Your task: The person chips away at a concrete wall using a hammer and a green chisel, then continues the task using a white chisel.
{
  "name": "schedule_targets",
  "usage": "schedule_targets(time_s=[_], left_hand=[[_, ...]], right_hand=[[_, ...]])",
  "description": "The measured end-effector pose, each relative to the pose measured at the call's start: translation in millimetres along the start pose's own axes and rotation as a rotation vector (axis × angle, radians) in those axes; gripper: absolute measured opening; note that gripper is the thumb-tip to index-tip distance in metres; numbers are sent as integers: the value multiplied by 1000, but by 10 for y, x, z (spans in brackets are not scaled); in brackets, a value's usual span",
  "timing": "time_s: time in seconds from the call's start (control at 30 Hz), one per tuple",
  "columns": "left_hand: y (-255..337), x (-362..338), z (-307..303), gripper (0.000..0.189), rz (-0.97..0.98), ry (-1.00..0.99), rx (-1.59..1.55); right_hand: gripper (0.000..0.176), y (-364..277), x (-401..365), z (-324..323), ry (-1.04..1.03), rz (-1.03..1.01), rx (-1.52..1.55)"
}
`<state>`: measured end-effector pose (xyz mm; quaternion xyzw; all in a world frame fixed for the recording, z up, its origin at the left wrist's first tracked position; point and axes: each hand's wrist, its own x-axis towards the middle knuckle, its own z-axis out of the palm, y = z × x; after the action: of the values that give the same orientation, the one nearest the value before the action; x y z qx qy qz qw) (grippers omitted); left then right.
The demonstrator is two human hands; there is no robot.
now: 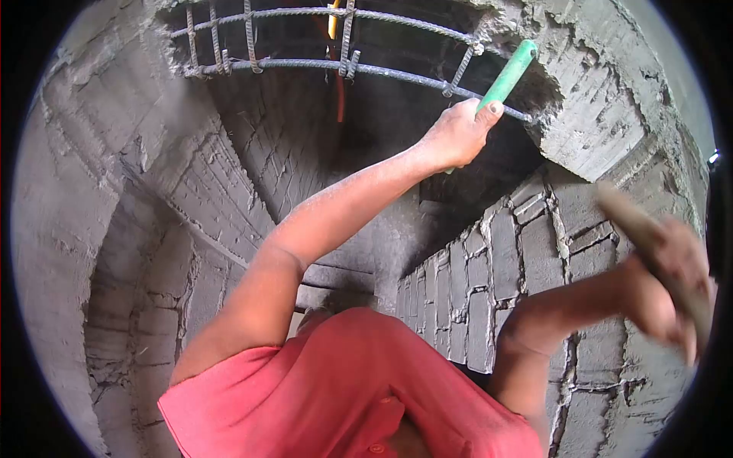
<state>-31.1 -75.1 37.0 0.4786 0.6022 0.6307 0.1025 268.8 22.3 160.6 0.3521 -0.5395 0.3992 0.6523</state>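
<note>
My left hand [462, 137] is wrapped round a green chisel-like rod [510, 75], which slants up to the right beside the broken concrete edge. Its lower end barely shows under my fist, so the tip's shape cannot be made out. Off to the right, my right hand [676, 267] is smeared by motion. It grips a brown wooden-looking handle [630, 215] that points up and left; no tool head can be made out. Above my left hand run bars of ribbed steel rebar [405, 74], tied with short cross bars and set into the concrete [592, 99].
Rough brick walls [492, 275] flank a dark opening below the rebar. Grey mortar-covered surfaces [69, 191] curve round on the left. A yellow and red cord-like piece [333, 23] hangs behind the bars.
</note>
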Motion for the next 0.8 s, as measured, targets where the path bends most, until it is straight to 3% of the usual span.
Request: schedule_targets(time_s=[0.03, 0.07, 0.17, 0.2, 0.23, 0.3, 0.43, 0.47, 0.5, 0.53, 0.57, 0.6, 0.63, 0.7, 0.73, 0.77, 0.8], left_hand=[[-20, 14, 7, 67, 25, 20, 8], [-37, 22, 6, 68, 34, 7, -18], [-36, 19, 28, 68, 17, 3, -35], [6, 2, 27, 68, 5, -4, -52], [42, 42, 19, 68, 23, -1, -55], [43, -15, 27, 66, 5, 0, -64], [107, -50, 25, 62, -102, -47, -145], [133, -53, 25, 62, -107, -43, -148], [118, -75, 44, 62, -112, -45, -152], [108, -63, 43, 63, -101, -53, -160], [102, -46, 38, 64, -89, -61, -168], [109, -33, 34, 64, -99, -65, -160], [93, -6, 31, 64, -94, -65, -162], [57, -23, 40, 64, -56, -54, -151], [79, -57, 44, 64, -55, -60, -153], [131, -61, 24, 64, -91, -72, -168], [179, -73, -1, 64, -125, -77, -180]], right_hand=[[41, -393, 194, -704, 21, -96, 147], [41, -299, 168, -728, 19, -93, 150], [57, 107, -274, -832, 590, -416, 544], [47, 553, -759, -149, 450, 151, 29], [38, 995, -1248, 532, 13, 548, -588], [45, 1309, -1515, 569, 68, 1073, -430], [49, 683, -997, 467, 224, 750, -255], [56, 528, -697, 329, 567, 701, 418], [56, 387, -434, 133, 85, 326, -34], [57, 169, -56, 90, -128, -21, -246], [53, -68, 222, 59, -201, -157, -196], [35, -213, 363, 491, 62, -450, -262], [37, -274, 466, 705, 215, -673, -187], [61, -279, 335, 76, 572, -609, 610], [43, 290, -68, 11, 365, -477, 155], [42, 860, -713, 220, 142, -197, -435], [40, 1206, -1213, 345, -1, 249, -651]])
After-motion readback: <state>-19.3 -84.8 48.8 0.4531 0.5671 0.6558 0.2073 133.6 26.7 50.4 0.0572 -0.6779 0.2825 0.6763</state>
